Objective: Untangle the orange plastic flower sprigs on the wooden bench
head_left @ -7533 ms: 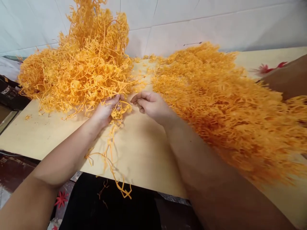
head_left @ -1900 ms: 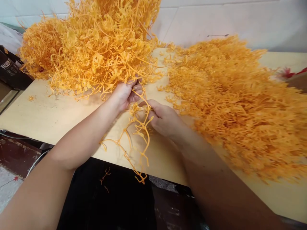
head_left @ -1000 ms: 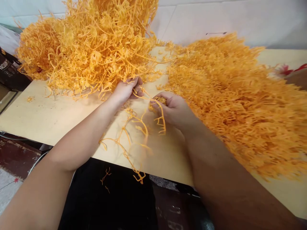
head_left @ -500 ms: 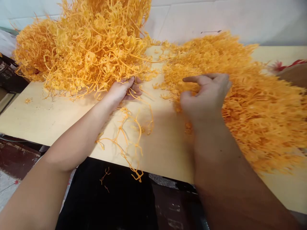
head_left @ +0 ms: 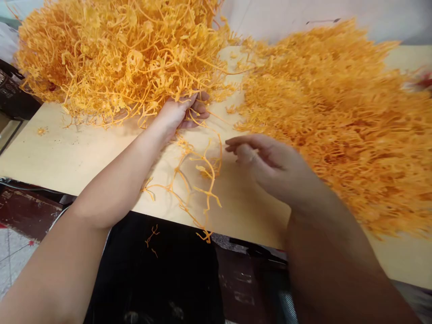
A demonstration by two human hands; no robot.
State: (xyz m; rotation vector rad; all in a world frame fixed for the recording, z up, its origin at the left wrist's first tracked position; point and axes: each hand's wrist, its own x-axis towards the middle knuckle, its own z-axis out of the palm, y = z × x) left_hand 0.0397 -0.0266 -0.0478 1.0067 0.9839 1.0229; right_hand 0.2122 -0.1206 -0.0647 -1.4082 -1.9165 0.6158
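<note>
A tall orange pile of tangled plastic stems and small flower shapes (head_left: 118, 58) stands at the left. At its lower right edge my left hand (head_left: 189, 110) is closed round thin orange stems, palm partly up. Branching orange sprigs (head_left: 178, 175) hang from beside that hand over the table's front edge. My right hand (head_left: 259, 157) is over the table, right of the sprigs, with thumb and index finger close together; whatever may be between them is too small to make out. Behind and right of it spreads a second orange pile (head_left: 330, 103).
The pale wooden table (head_left: 84, 153) meets a white wall (head_left: 280, 18). A dark box (head_left: 16, 96) stands at the far left. Small orange bits (head_left: 151, 236) lie on black cloth (head_left: 151, 279) below the table edge. One loose orange piece (head_left: 42, 131) rests on the table's left.
My right hand has moved from the right pile leftward and nearer, towards the hanging sprigs, and its fingers have drawn together. My left hand keeps its hold. The view has shifted slightly.
</note>
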